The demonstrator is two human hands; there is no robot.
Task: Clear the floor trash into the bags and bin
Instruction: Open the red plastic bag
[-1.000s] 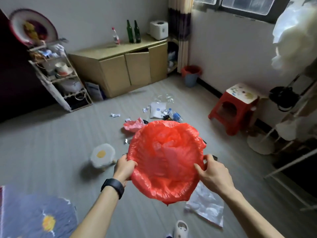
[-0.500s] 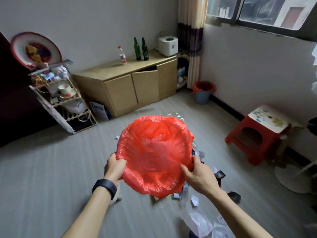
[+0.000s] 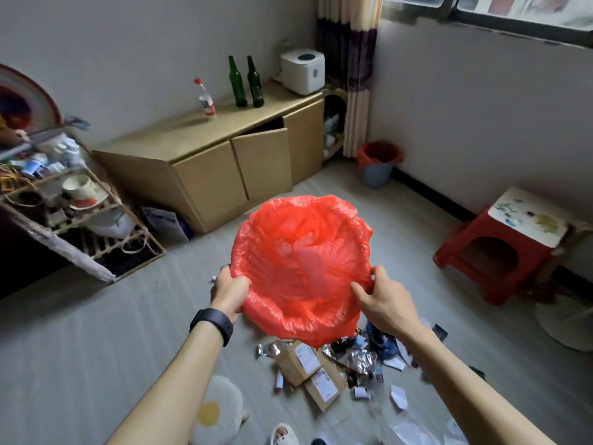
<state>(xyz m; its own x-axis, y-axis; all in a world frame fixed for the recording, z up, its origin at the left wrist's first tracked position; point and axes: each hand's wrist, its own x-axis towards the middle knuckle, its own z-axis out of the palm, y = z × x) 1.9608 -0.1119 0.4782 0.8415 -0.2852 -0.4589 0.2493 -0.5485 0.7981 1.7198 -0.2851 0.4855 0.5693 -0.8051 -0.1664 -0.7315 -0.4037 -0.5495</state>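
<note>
Floor trash (image 3: 337, 364), ahead of red bag (image 3: 301, 261) 1 s ago, now lies just below it. Left hand (image 3: 229, 292) & right hand (image 3: 380, 305) grip its rim, mouth held wide. Loading looks next.

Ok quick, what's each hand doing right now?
Left hand: grips the rim of the red bag.
Right hand: grips the opposite rim of the same bag.

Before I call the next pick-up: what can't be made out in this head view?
Head view:
Whatever lies behind the open red plastic bag: the bag covers it.
Labels on the brown cardboard boxes: too small, blurred.
Inside of the grey bin with red liner: too distant.
White slipper: cut off by bottom edge.
</note>
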